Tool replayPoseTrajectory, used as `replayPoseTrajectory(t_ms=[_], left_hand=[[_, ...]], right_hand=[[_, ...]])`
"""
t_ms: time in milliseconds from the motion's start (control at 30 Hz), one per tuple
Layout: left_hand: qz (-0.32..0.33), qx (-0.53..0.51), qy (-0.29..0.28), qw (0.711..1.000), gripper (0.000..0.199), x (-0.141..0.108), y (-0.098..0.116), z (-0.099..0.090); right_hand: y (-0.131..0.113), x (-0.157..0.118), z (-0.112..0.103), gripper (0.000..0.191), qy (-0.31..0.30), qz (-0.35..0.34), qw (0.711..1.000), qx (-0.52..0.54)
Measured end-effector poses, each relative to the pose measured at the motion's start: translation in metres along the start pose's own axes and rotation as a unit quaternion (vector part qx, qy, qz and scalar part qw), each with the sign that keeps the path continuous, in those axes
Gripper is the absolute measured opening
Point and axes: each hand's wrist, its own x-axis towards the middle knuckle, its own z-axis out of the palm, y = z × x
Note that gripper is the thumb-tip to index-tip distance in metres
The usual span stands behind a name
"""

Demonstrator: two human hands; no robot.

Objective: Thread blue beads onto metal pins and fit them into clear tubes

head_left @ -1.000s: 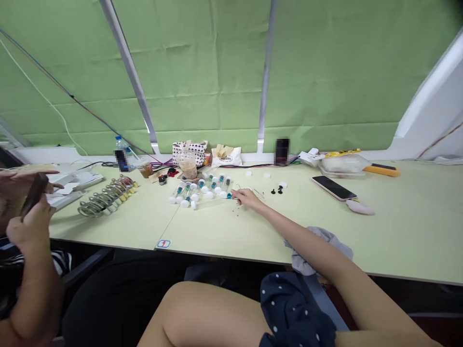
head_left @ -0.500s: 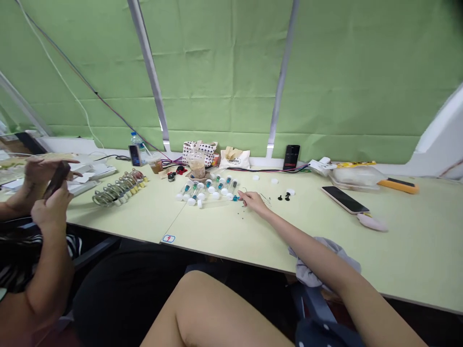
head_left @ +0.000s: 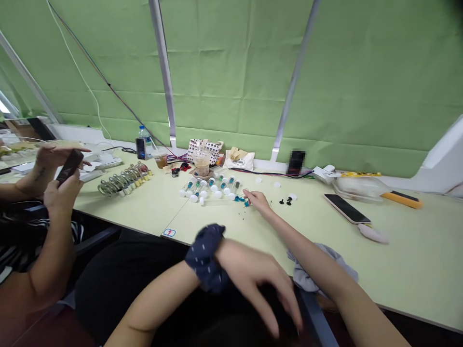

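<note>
Nearest you, your left hand (head_left: 249,270) hangs over your dark lap, fingers spread and curved downward, blurred and holding nothing that shows, with one navy scrunchie (head_left: 204,258) around the wrist. Your right hand (head_left: 256,200) is farther out on the pale green table (head_left: 415,270), its fingers drawn in and touching or just above a small teal part (head_left: 246,203); the fingers hide whether they have hold of it, so you can't be sure. One grey cloth (head_left: 318,270) lies under your right forearm. Just ahead and left of that hand stand about six glass tubes (head_left: 211,188) with teal parts, lying among white caps (head_left: 218,194), too small and crowded to count exactly. Right of your hand sit two black pieces (head_left: 285,201), with three loose white caps around them. Farther right lie one phone (head_left: 346,208) and one pale pink object (head_left: 372,233). Well left of your hands, a row of metal coils (head_left: 125,179) lies on the table, and beyond it a co-worker's two hands (head_left: 63,176), cut off at the frame edge, hold a dark phone (head_left: 69,166). Past the tubes stand one drink cup (head_left: 201,163) and one patterned bag (head_left: 204,149), partly hidden behind it.
</note>
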Motion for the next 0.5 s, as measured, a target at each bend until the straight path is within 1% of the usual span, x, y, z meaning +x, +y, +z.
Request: replayPoseTrajectory(t_ms=[33, 67, 100, 133, 167, 200, 233, 267, 300, 333, 400, 467, 500], left_hand=[[-0.049, 0.033, 0.015, 0.998, 0.041, -0.016, -0.002, -0.04], [-0.123, 0.09, 0.075, 0.985, 0.038, -0.032, -0.006, -0.073], [-0.209, 0.165, 0.161, 0.95, 0.034, -0.048, -0.012, -0.099], [-0.303, 0.25, 0.243, 0.887, 0.03, -0.062, -0.019, -0.115], [-0.391, 0.332, 0.308, 0.801, 0.031, -0.075, -0.029, -0.124], [-0.461, 0.391, 0.345, 0.718, 0.035, -0.085, -0.041, -0.126], [-0.503, 0.424, 0.353, 0.666, 0.041, -0.093, -0.054, -0.124], [-0.526, 0.442, 0.358, 0.633, 0.046, -0.098, -0.066, -0.118], [-0.538, 0.456, 0.36, 0.611, 0.047, -0.102, -0.079, -0.112], [-0.541, 0.471, 0.359, 0.598, 0.046, -0.105, -0.09, -0.106], [-0.533, 0.499, 0.357, 0.583, 0.042, -0.108, -0.107, -0.097], [-0.533, 0.509, 0.361, 0.57, 0.034, -0.112, -0.117, -0.094], [-0.533, 0.508, 0.364, 0.57, 0.03, -0.114, -0.12, -0.093]], right_hand=[[0.0, 0.0, -0.001, 0.057, -0.006, 0.003, 1.0, 0.001], [0.0, 0.001, -0.001, 0.057, -0.012, 0.004, 1.0, -0.001], [0.001, 0.001, -0.002, 0.057, -0.018, 0.006, 1.0, -0.006], [0.001, 0.001, -0.002, 0.057, -0.023, 0.007, 1.0, -0.015], [0.002, 0.002, -0.003, 0.057, -0.027, 0.008, 0.999, -0.027], [0.003, 0.002, -0.003, 0.056, -0.03, 0.008, 0.999, -0.042], [0.003, 0.002, -0.003, 0.054, -0.032, 0.008, 0.998, -0.057], [0.004, 0.001, -0.004, 0.052, -0.034, 0.006, 0.997, -0.071], [0.004, 0.001, -0.004, 0.05, -0.035, 0.002, 0.996, -0.083], [0.004, 0.0, -0.005, 0.049, -0.032, -0.004, 0.995, -0.093], [0.003, -0.001, -0.006, 0.046, -0.026, -0.022, 0.994, -0.103], [0.002, -0.002, -0.008, 0.045, -0.025, -0.038, 0.993, -0.113], [0.002, -0.003, -0.008, 0.045, -0.029, -0.045, 0.991, -0.119]])
